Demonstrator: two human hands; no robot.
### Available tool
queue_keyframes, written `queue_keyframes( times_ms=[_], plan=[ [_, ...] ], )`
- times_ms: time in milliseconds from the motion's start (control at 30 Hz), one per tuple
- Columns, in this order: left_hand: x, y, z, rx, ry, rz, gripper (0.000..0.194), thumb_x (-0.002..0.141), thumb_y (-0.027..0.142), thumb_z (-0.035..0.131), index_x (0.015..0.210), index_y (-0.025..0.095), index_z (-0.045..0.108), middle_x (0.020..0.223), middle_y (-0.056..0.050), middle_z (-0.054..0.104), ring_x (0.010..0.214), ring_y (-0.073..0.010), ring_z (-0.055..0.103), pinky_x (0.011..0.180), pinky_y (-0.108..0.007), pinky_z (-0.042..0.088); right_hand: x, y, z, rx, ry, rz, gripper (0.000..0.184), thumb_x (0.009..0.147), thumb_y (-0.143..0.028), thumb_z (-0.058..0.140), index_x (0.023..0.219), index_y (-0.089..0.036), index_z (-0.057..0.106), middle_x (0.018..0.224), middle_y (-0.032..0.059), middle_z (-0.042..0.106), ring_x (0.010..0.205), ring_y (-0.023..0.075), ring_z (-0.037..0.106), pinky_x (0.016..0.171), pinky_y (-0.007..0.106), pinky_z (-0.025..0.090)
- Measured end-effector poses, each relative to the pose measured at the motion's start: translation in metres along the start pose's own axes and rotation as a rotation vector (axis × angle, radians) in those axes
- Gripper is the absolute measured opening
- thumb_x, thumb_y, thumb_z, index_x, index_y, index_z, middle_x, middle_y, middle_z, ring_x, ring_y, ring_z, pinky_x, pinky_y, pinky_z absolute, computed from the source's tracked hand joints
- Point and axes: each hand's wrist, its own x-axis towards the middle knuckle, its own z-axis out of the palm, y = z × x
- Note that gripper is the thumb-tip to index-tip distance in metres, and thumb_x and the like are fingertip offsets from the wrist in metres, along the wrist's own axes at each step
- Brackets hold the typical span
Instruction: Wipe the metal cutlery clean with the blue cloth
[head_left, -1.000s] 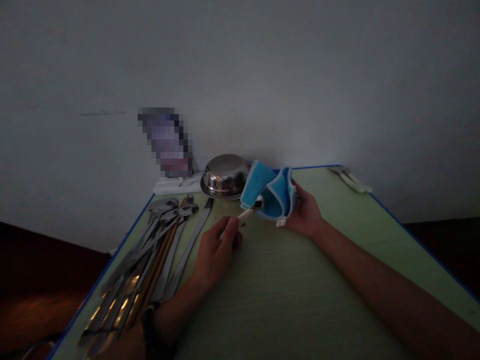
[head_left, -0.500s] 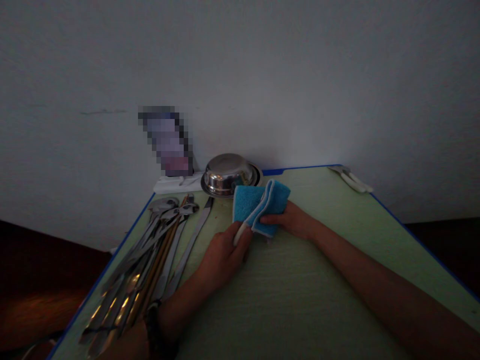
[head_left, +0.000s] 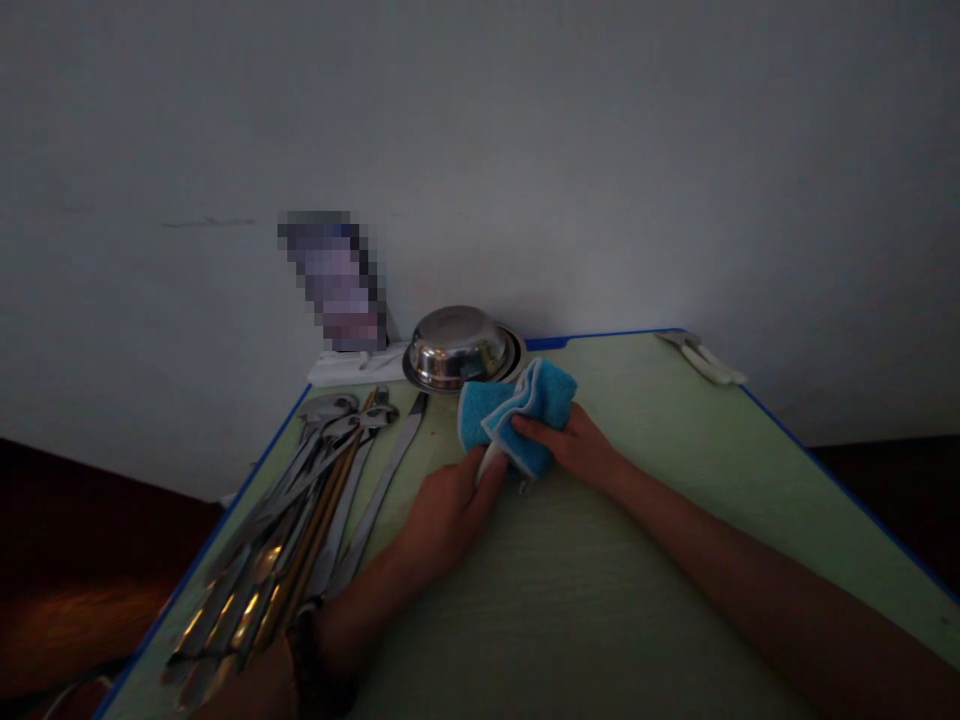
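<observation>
A blue cloth [head_left: 551,392] with pale edging is folded over the far end of a white-handled utensil [head_left: 489,462], hiding that end. My right hand [head_left: 576,445] is closed on the cloth, thumb lying across its near fold. Just below and to the left, my left hand [head_left: 454,505] grips the utensil's white handle. Both hands are above the middle of the green table [head_left: 600,600]. Behind the cloth, an upturned steel bowl [head_left: 456,345] rests near the wall.
Spoons, knives and other cutlery [head_left: 277,540] with wooden chopsticks [head_left: 319,525] lie along the left side. A table knife [head_left: 386,485] lies beside them. White-handled scissors [head_left: 705,360] are at the back right corner. A blurred phone-like object [head_left: 336,285] leans on the wall.
The cloth has gone from loosely opened out to folded around the utensil's end. My right hand has come down and left with it; my left hand has shifted slightly right.
</observation>
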Motion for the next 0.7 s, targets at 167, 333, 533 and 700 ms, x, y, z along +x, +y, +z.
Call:
queue_keyframes(
  times_ms=[167, 333, 533, 700],
  plan=[
    [0.001, -0.005, 0.0, -0.39, 0.0, -0.037, 0.034, 0.088, 0.042, 0.031, 0.067, 0.018, 0.044, 0.056, 0.004, 0.04, 0.051, -0.0109, 0.04, 0.048, -0.021, 0.032, 0.003, 0.003, -0.008, 0.127, -0.096, 0.054, 0.026, 0.069, -0.035, 0.063, 0.091, -0.021, 0.063, 0.093, -0.0004, 0.067, 0.091, 0.0173, 0.061, 0.087, 0.033, 0.044],
    [0.002, -0.005, -0.001, -0.689, 0.031, -0.134, 0.035, 0.086, 0.045, 0.034, 0.065, 0.018, 0.041, 0.057, 0.005, 0.035, 0.05, -0.0088, 0.035, 0.045, -0.019, 0.03, 0.007, 0.007, -0.015, 0.469, -0.219, 0.231, 0.032, 0.065, -0.026, 0.067, 0.096, -0.022, 0.063, 0.095, 0.0004, 0.068, 0.09, 0.0166, 0.062, 0.089, 0.035, 0.044],
    [0.001, -0.005, -0.001, -0.63, 0.027, -0.104, 0.035, 0.086, 0.044, 0.034, 0.064, 0.018, 0.041, 0.055, 0.005, 0.035, 0.048, -0.0091, 0.035, 0.044, -0.02, 0.03, 0.007, 0.013, -0.016, 0.421, -0.244, 0.215, 0.042, 0.061, -0.018, 0.07, 0.102, -0.022, 0.061, 0.106, 0.0017, 0.064, 0.101, 0.0188, 0.057, 0.097, 0.039, 0.038],
    [-0.001, -0.005, 0.001, -0.518, 0.02, -0.067, 0.034, 0.087, 0.042, 0.032, 0.066, 0.018, 0.042, 0.057, 0.004, 0.039, 0.05, -0.0097, 0.038, 0.047, -0.021, 0.032, 0.007, 0.014, -0.016, 0.409, -0.215, 0.218, 0.039, 0.059, -0.02, 0.071, 0.097, -0.023, 0.062, 0.101, 0.0008, 0.066, 0.095, 0.0183, 0.06, 0.094, 0.039, 0.04]
  ],
)
